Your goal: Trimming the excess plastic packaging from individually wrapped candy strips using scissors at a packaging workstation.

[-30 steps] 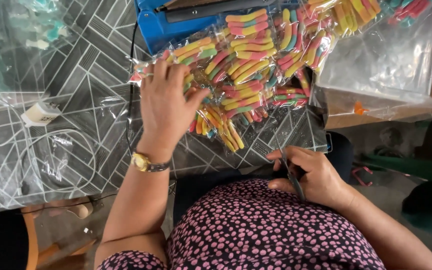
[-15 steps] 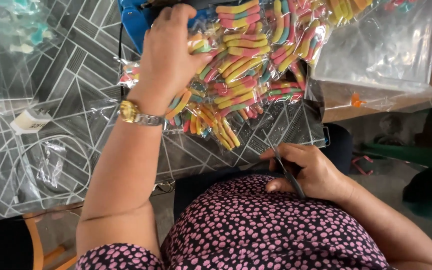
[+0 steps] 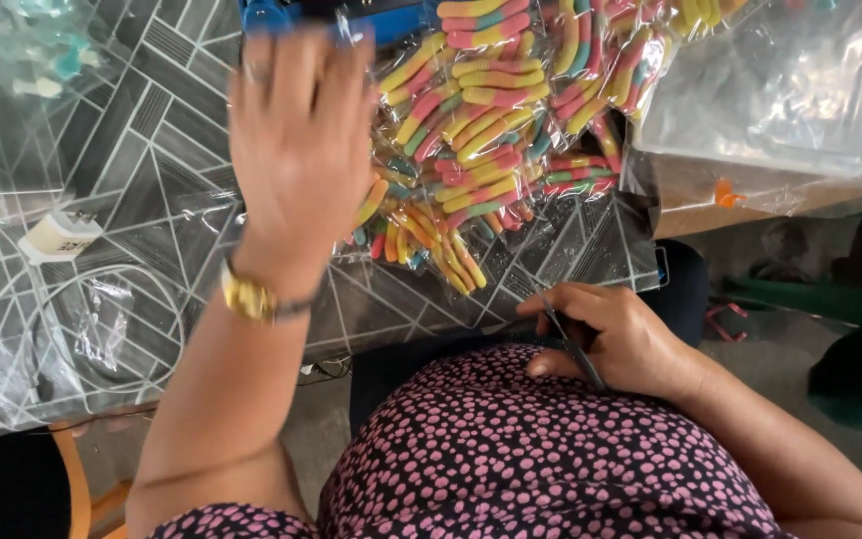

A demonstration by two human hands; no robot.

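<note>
My left hand hovered, grip spread, over candy bags at the desk edge; right hand pinched a tool. Lowering squarely seemed best.

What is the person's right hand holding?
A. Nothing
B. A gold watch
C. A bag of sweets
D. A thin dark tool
D: the right hand, resting near the lap at the table's edge, grips a thin dark tool, while the sweets lie on the table by the left hand.
</note>
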